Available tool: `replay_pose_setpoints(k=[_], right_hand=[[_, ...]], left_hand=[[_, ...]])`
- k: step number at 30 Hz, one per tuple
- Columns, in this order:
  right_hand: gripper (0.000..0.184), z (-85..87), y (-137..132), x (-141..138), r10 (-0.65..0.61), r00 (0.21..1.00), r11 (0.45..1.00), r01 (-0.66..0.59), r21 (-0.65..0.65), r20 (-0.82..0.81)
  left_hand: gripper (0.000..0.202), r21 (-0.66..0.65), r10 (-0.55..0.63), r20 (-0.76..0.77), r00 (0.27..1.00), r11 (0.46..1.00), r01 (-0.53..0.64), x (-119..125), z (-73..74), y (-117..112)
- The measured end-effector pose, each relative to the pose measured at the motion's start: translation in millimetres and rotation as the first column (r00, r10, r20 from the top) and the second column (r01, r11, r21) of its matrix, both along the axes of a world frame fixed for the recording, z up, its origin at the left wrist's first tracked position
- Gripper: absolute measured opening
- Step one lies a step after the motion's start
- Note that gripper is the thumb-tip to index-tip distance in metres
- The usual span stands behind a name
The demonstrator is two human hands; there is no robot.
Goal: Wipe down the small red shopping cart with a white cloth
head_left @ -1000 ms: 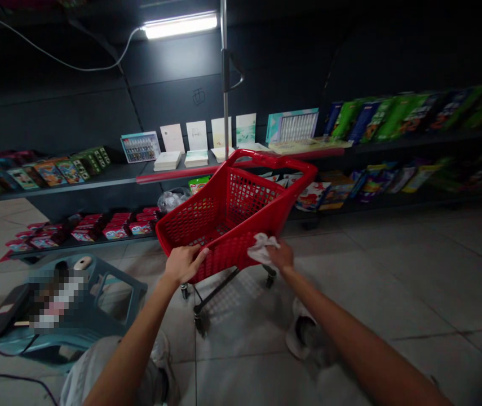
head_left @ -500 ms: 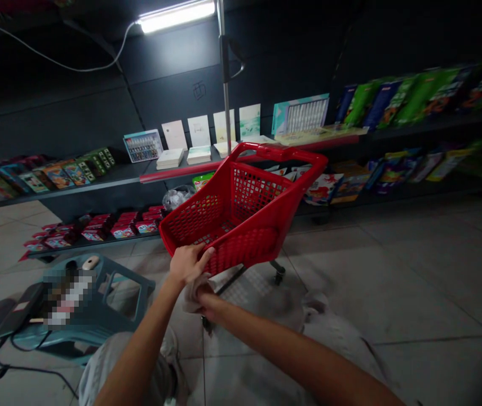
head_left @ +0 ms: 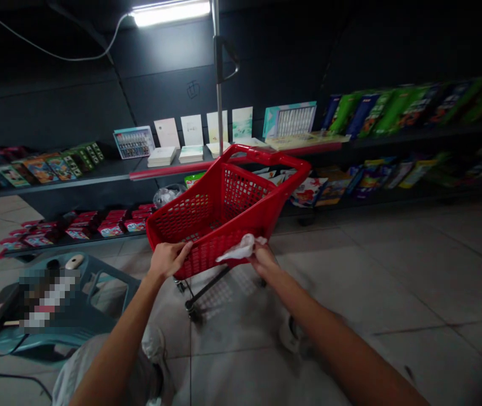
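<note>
A red plastic shopping cart point(head_left: 241, 225) with perforated sides stands on the tiled floor in front of me. My left hand point(head_left: 168, 259) grips the near rim at the cart's front left, thumb on the outer side. In my right hand point(head_left: 261, 258) a crumpled white cloth point(head_left: 241, 248) is held against or just in front of the cart's near side wall. The cloth's loose end trails to the left. The cart's basket shows its bottom grid, and its handle frame rises at the right.
A blue-grey plastic stool point(head_left: 109, 276) with items on top stands left of my leg. Behind the cart run dark shelves point(head_left: 109, 175) with boxes, booklets point(head_left: 192, 132) and snack bags point(head_left: 363, 113). A metal pole point(head_left: 219, 96) rises behind the cart, near a lit tube lamp point(head_left: 171, 12).
My right hand has moved right along the cart's near side with the cloth, away from my left hand. My left hand stays on the rim. The view has shifted slightly.
</note>
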State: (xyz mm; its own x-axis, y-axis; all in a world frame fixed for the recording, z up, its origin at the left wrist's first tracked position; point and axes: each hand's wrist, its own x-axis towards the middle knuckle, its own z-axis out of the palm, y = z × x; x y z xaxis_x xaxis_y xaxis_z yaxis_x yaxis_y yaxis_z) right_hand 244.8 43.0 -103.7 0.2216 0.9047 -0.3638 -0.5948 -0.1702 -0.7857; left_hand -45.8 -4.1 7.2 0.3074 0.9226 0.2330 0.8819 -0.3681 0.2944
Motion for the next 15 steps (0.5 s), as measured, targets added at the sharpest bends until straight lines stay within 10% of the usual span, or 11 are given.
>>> replay_pose_setpoints(k=[6, 11, 15], right_hand=[[0.044, 47.2, 23, 99, -0.512, 0.746, 0.849, 0.367, 0.38, 0.426], [0.051, 50.7, 32, 85, -0.572, 0.473, 0.798, 0.129, 0.589, 0.67], [0.055, 18.2, 35, 63, -0.501, 0.439, 0.851, 0.096, 0.516, 0.745]], left_hand=[[0.065, 0.057, 0.053, -0.003, 0.999, 0.997, -0.053, -15, -2.1, 2], [0.063, 0.07, 0.048, -0.01, 0.999, 0.996, -0.048, -23, -5.7, 4], [0.062, 0.08, 0.032, -0.012, 0.999, 0.996, -0.031, -25, -7.5, 5]])
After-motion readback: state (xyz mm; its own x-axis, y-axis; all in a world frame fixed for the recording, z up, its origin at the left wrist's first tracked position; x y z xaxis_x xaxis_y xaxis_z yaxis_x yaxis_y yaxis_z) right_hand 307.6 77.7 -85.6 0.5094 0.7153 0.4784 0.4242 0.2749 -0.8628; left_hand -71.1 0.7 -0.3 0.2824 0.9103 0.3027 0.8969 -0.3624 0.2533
